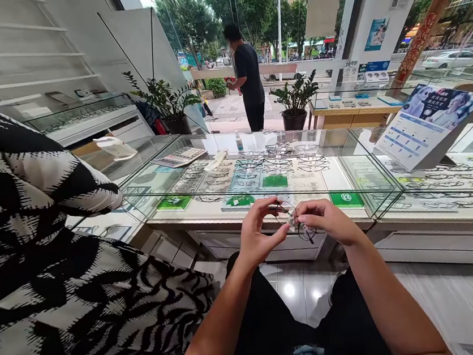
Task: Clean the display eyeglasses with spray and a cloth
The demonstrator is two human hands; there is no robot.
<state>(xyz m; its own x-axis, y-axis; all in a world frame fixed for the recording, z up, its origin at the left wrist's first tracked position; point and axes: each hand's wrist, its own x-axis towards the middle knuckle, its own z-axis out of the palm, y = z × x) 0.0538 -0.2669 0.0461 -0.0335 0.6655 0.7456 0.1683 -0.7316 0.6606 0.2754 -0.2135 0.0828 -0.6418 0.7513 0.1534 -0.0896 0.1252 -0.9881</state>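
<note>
Between my two hands, above my lap and in front of the display case, is a pair of thin dark-rimmed glasses [306, 232]. My left hand [258, 235] grips one side of the frame, with thumb and fingers at the rim. On the other side, my right hand [324, 220] pinches the glasses near the bridge with bent fingers. A small white label [291, 222] shows at the middle of the glasses. How the temples are folded is too small to tell.
A glass display case [259, 189] holding several rows of glasses stands just ahead. On its top are a small bottle [238, 141] and a booklet [183, 157]. A brochure stand [427, 124] is at right. A person in patterned clothing [58, 266] is close at left; another person [247, 76] stands beyond the window.
</note>
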